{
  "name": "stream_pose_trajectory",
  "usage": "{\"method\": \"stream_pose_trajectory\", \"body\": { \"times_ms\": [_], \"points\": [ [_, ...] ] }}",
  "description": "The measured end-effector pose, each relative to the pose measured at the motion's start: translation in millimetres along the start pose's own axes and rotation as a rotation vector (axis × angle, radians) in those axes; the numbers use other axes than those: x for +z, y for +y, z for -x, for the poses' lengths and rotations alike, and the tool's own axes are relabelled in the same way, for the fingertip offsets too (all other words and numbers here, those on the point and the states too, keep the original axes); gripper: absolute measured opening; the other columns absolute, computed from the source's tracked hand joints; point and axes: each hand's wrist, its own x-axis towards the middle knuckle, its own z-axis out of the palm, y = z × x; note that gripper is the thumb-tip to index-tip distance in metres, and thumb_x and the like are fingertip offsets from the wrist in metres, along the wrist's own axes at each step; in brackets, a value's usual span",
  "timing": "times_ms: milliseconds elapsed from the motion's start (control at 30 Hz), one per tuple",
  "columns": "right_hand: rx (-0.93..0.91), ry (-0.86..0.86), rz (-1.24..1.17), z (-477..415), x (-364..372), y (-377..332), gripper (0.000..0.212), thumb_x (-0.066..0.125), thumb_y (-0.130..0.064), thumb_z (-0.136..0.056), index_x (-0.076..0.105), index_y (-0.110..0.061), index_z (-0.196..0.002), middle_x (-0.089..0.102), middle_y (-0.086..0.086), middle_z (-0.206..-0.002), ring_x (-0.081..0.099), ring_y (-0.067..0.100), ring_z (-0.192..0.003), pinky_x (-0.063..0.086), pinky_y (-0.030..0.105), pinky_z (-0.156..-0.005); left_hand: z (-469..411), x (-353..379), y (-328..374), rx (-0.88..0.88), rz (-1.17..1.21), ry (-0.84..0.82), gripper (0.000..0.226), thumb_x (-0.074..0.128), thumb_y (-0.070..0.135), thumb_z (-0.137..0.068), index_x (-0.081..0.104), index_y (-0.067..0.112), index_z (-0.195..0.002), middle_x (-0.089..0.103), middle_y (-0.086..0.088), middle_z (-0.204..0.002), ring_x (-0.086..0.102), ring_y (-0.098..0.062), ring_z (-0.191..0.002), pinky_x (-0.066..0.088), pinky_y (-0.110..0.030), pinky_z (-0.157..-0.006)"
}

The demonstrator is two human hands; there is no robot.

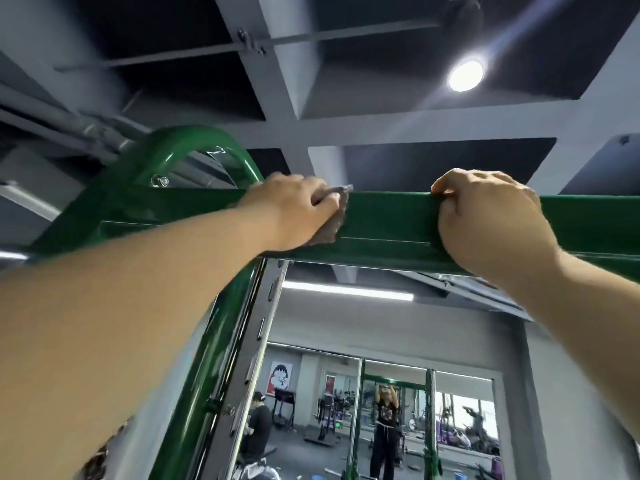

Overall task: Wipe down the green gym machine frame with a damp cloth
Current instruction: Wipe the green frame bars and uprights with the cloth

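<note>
Looking up in the head view at the top of a green frame [388,220], under a grey coffered ceiling. Reaching overhead with both bare forearms, the left stretching in from the lower left corner and the right from the lower right edge, both nearly straight at the wrist.

Laying the left hand [294,213] knuckles-up on the frame's horizontal beam [588,223], just beside the spot where a curved tube [194,143] is joining it. Curling the left grip around a grey-brown cloth [337,223], pinching it under the fingers and pressing it against the beam's front face and top edge. Showing only the cloth's ragged edge, just right of the knuckles.

Hooking the right hand [491,220] over the same beam, well apart from the left. Wrapping the right grip over the top edge with fingers curled, the heel of the hand lying against the front face, clamping the beam itself.

Counting up top:
- two hands and two forearms
- one cloth
- one beam and one curved tube
- one green upright [211,358] dropping from the beam's left part
- one bolt [160,181] under the tube
- one round lamp [465,75] glowing in the ceiling

Seeing one mirror [460,358] below the beam. Counting in it two people, one seated at the left and one standing with both arms raised to a green bar. Counting also one cartoon poster [281,377] on the far wall.
</note>
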Motion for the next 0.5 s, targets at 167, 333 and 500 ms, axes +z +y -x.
{"method": "stream_pose_trajectory", "body": {
  "times_ms": [167,333,500],
  "points": [
    [-0.068,-0.047,0.001,-12.3,11.4,-39.0,0.030,0.040,-0.019,-0.096,0.063,-0.018,-0.115,0.069,0.005,-0.110,0.058,0.031,-0.106,0.035,0.035,-0.099,-24.7,-11.9,-40.7,-0.188,0.057,-0.056,0.049,0.023,0.056,-0.098,0.058,0.024,-0.084,0.062,-0.010,-0.110,0.054,-0.029,-0.097,0.042,-0.041,-0.097],
    [-0.134,-0.078,-0.068,-27.5,20.3,-86.5,0.029,0.041,-0.017,-0.097,0.060,-0.021,-0.119,0.067,0.004,-0.109,0.057,0.028,-0.104,0.033,0.033,-0.094,32.9,21.1,-64.3,0.223,-0.024,0.294,0.050,0.024,0.050,-0.098,0.044,0.032,-0.140,0.050,0.005,-0.143,0.044,-0.020,-0.131,0.021,-0.045,-0.116],
    [-0.085,-0.104,-0.154,-42.3,32.2,-128.5,0.030,0.041,-0.013,-0.097,0.059,-0.019,-0.121,0.068,0.006,-0.109,0.059,0.030,-0.102,0.033,0.032,-0.085,50.8,24.2,-133.0,0.366,-0.179,0.224,0.061,0.026,0.054,-0.097,0.028,0.027,-0.152,0.033,-0.003,-0.157,0.034,-0.024,-0.143,0.018,-0.045,-0.116]
  ]
}}
